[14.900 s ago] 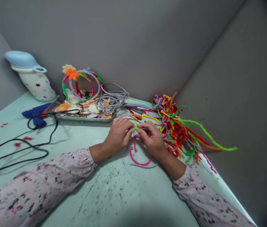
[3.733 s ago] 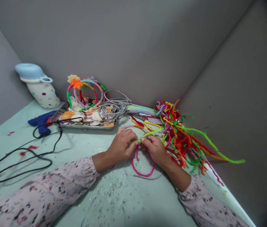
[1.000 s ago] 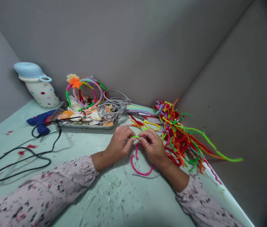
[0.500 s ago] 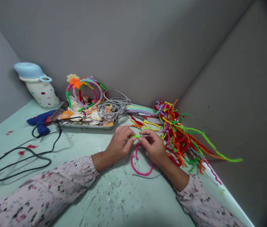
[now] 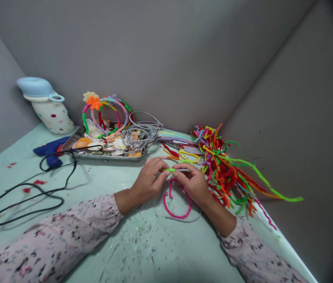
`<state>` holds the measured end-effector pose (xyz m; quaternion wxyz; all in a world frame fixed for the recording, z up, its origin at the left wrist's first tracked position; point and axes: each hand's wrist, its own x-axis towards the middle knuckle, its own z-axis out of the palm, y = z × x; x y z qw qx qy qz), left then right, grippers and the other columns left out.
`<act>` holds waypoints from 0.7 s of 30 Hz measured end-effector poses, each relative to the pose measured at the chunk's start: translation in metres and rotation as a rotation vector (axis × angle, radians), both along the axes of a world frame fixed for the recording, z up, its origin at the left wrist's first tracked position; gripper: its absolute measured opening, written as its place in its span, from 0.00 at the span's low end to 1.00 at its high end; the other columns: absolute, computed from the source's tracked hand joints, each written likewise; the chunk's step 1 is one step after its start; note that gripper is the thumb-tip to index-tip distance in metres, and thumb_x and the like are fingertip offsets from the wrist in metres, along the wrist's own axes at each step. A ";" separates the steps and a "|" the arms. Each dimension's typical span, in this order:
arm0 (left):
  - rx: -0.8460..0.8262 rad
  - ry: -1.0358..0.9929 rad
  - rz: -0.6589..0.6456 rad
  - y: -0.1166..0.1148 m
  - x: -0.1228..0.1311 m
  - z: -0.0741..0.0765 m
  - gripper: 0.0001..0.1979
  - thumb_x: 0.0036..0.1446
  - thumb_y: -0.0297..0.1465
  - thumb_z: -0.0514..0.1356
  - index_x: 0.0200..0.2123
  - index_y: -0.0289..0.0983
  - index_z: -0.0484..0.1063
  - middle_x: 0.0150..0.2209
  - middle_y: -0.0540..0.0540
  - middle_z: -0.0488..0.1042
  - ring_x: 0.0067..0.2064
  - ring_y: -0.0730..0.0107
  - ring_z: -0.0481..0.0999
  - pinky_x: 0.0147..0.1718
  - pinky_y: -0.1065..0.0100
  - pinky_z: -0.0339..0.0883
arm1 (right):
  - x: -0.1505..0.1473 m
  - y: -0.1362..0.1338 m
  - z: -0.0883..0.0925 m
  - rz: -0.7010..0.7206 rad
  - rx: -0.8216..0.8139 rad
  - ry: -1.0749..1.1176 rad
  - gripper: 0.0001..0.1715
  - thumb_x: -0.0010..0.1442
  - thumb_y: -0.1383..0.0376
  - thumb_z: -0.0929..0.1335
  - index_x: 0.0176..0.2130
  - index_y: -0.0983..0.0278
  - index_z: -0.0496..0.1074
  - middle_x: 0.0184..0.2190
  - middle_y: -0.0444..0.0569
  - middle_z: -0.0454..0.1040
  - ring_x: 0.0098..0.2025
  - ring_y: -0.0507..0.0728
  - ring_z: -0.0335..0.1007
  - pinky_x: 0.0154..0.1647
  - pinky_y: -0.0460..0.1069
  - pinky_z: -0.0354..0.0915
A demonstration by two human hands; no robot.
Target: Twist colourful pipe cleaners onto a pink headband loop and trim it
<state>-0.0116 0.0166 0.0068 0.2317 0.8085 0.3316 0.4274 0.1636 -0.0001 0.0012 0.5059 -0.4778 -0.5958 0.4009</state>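
Between my two hands is a short stretch of bright green pipe cleaner, which appears wound on a grey wire. My left hand is closed, thumb and forefinger pinching the green piece from the left. From the right, my right hand pinches where the green meets the wire, and the wire runs on under its fingers. Below the hands a curved pink pipe cleaner lies on the table, partly behind my right hand. A grey wire end curves beside it.
At the right spreads a tangled heap of coloured pipe cleaners. A metal tray at the back holds fuzzy headbands and coiled wire. Further left are a blue glue gun, its black cord and a bottle.
My right fingers have shifted slightly, and more of the grey wire shows between them. My left hand holds nearly the same place.
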 end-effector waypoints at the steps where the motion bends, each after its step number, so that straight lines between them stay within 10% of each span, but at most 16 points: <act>1: -0.001 -0.002 -0.002 0.000 0.000 0.000 0.07 0.63 0.30 0.53 0.33 0.36 0.67 0.34 0.48 0.71 0.39 0.66 0.68 0.42 0.63 0.57 | 0.000 0.000 0.000 0.000 0.006 -0.006 0.11 0.53 0.59 0.72 0.36 0.63 0.74 0.27 0.44 0.72 0.22 0.49 0.63 0.21 0.45 0.61; 21: 0.073 0.037 0.005 0.001 0.000 -0.002 0.06 0.62 0.30 0.53 0.33 0.37 0.67 0.32 0.47 0.70 0.39 0.65 0.68 0.42 0.62 0.59 | 0.003 0.003 -0.003 0.002 0.152 -0.101 0.07 0.55 0.61 0.71 0.32 0.62 0.75 0.29 0.44 0.69 0.29 0.51 0.65 0.30 0.46 0.61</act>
